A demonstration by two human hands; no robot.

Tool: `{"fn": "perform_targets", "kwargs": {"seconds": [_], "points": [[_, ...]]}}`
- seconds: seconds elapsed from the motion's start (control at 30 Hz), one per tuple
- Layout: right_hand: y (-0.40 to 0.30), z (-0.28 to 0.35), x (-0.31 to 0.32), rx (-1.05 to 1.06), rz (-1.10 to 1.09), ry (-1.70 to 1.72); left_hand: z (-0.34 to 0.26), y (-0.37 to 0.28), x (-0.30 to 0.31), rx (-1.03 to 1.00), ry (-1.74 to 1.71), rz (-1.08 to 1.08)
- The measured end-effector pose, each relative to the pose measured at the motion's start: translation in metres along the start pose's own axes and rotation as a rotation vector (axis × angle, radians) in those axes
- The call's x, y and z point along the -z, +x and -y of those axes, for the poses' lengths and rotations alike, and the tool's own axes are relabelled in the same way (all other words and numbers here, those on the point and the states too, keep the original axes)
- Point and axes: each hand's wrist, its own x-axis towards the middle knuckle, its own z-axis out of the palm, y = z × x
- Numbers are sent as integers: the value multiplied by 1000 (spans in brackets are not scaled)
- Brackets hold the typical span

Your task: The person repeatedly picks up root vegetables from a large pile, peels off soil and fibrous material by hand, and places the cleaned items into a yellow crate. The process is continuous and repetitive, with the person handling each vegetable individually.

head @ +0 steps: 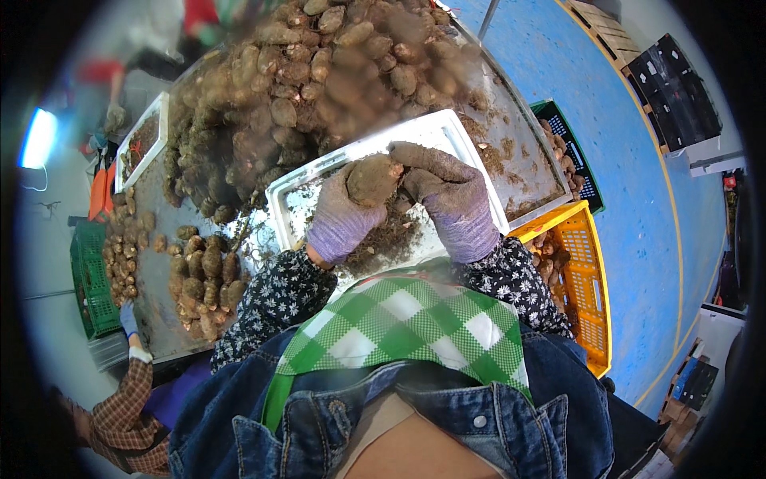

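Both hands wear soiled purple knit gloves over a white foam tray (pixel 492 203) that holds loose root fibres and soil. My left hand (pixel 347 212) grips a brown taro corm (pixel 372 181), fingers wrapped around its lower left side. My right hand (pixel 452 191) is at the corm's right end, its thumb and forefinger bent near the pale cut tip; whether it holds something small is hidden. Beyond the tray rises a big heap of hairy taro corms (pixel 284 114). A smaller pile of corms (pixel 209 263) lies on the metal table to the left.
A metal table (pixel 161 299) carries the heaps. At its right stand a yellow plastic crate (pixel 583 269) and a green crate (pixel 574 138), both with corms. Another green crate (pixel 90 275) and a foam tray (pixel 163 120) are at left. A co-worker's gloved hand (pixel 128 318) reaches in at lower left.
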Motion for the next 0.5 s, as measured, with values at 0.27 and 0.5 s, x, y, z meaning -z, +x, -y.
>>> {"fn": "perform_targets", "kwargs": {"seconds": [0.27, 0.5], "points": [[-3, 3, -3, 52, -35, -70, -4, 1, 3, -81, 213, -51], [-2, -4, -4, 62, -45, -53, 7, 1, 1, -19, 34, -7]]}}
